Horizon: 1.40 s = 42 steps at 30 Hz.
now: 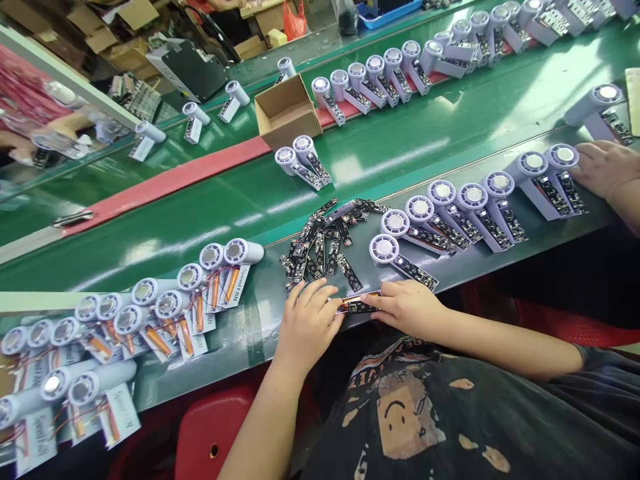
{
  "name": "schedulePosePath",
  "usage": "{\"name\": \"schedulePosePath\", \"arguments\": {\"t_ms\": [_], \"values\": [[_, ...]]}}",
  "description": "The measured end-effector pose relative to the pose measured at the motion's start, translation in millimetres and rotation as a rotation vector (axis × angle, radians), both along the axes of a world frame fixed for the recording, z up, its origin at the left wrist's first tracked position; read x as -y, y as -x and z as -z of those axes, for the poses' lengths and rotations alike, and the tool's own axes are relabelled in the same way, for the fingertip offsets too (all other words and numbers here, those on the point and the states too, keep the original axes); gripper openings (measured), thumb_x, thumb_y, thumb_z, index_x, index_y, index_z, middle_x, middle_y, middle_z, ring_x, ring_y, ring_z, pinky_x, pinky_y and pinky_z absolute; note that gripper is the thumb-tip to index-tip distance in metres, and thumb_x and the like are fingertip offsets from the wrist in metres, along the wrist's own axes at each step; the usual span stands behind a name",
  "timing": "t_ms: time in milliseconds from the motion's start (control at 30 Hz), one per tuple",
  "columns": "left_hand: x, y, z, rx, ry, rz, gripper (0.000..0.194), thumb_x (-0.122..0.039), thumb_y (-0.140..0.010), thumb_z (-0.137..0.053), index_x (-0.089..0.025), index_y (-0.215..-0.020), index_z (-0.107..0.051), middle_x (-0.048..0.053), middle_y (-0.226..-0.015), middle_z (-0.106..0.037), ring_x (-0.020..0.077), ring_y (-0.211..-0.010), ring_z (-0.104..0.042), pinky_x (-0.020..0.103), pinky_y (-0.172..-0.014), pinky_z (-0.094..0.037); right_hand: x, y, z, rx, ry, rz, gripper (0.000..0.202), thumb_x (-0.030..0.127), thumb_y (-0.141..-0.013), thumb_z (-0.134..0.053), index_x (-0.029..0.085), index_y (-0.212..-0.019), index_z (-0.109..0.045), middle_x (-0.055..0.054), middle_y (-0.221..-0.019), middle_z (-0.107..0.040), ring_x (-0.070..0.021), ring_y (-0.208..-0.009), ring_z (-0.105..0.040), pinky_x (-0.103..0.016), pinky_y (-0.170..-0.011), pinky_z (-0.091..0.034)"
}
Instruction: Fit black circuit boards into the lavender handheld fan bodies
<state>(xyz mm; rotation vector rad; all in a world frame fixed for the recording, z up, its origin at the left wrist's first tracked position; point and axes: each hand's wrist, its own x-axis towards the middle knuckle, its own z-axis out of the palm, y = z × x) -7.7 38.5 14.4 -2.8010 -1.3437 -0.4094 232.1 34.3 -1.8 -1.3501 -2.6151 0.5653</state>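
Note:
Between my hands, at the table's front edge, lies a narrow fan handle with a black circuit board (361,305) on it and a strip of orange showing beside the board. My left hand (307,327) is curled round the handle's left end, and its palm hides whatever is under it. On the right end, my right hand (413,308) presses the board with its fingertips, the fingers held together. A pile of loose circuit boards (320,243) lies just beyond my hands. The closest handheld fan (384,249), its board exposed, rests beyond my right hand.
To the left stand several fans with orange batteries and wires (170,303). A row of fans with boards (473,195) runs right, where another person's hand (607,167) touches one. Beyond are a green conveyor belt (200,207), an open cardboard box (287,113) and a red stool (213,433).

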Motion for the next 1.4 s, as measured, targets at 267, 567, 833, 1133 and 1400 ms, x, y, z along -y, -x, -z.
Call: {"name": "schedulePosePath", "arguments": {"t_ms": [267, 567, 833, 1133, 1400], "values": [[11.3, -5.1, 5.0, -0.041, -0.179, 0.037, 0.007, -0.017, -0.089, -0.062, -0.021, -0.088, -0.067, 0.004, -0.111, -0.074, 0.0262, -0.115, -0.063, 0.048, -0.113, -0.033, -4.1, 2.9, -8.2, 0.033, -0.003, 0.009, 0.035, 0.041, -0.093, -0.061, 0.031, -0.126, -0.067, -0.004, -0.089, -0.066, -0.016, -0.076, -0.062, -0.028, -0.066, -0.038], [12.4, 4.6, 21.8, 0.27, -0.062, -0.082, 0.038, -0.02, -0.087, -0.065, -0.02, -0.122, -0.05, 0.011, -0.114, -0.068, 0.0255, -0.11, -0.064, 0.048, -0.098, -0.052, -12.9, 17.7, -28.1, 0.1, 0.053, -0.022, 0.036, 0.041, -0.095, -0.057, 0.031, -0.129, -0.065, -0.005, -0.095, -0.068, -0.0209, -0.081, -0.066, -0.03, -0.064, -0.037], [6.1, 2.0, 9.3, 0.266, 0.147, -0.105, 0.014, -0.025, -0.088, -0.062, -0.021, -0.102, -0.06, 0.006, -0.097, -0.071, 0.0233, -0.095, -0.064, 0.042, -0.088, -0.052, -25.6, 28.5, -30.9, 0.095, 0.072, -0.057, 0.032, 0.039, -0.093, -0.061, 0.031, -0.123, -0.069, -0.005, -0.092, -0.067, -0.0188, -0.081, -0.066, -0.029, -0.063, -0.036], [6.8, 0.8, 12.4, 0.238, 0.102, -0.103, 0.009, -0.024, -0.085, -0.067, -0.021, -0.093, -0.064, 0.008, -0.106, -0.071, 0.0255, -0.102, -0.063, 0.043, -0.091, -0.05, -22.5, 14.5, -19.0, 0.067, 0.103, -0.079, 0.037, 0.04, -0.094, -0.062, 0.032, -0.129, -0.065, -0.005, -0.092, -0.067, -0.0181, -0.083, -0.063, -0.028, -0.069, -0.037], [7.8, -1.2, 6.8, 0.232, 0.144, -0.116, 0.018, -0.022, -0.085, -0.063, -0.019, -0.102, -0.059, 0.009, -0.105, -0.07, 0.0257, -0.102, -0.062, 0.045, -0.095, -0.049, -21.9, 21.4, -27.1, 0.086, 0.086, -0.043, 0.035, 0.041, -0.095, -0.059, 0.031, -0.127, -0.067, -0.005, -0.09, -0.066, -0.0189, -0.08, -0.061, -0.029, -0.063, -0.032]]}}
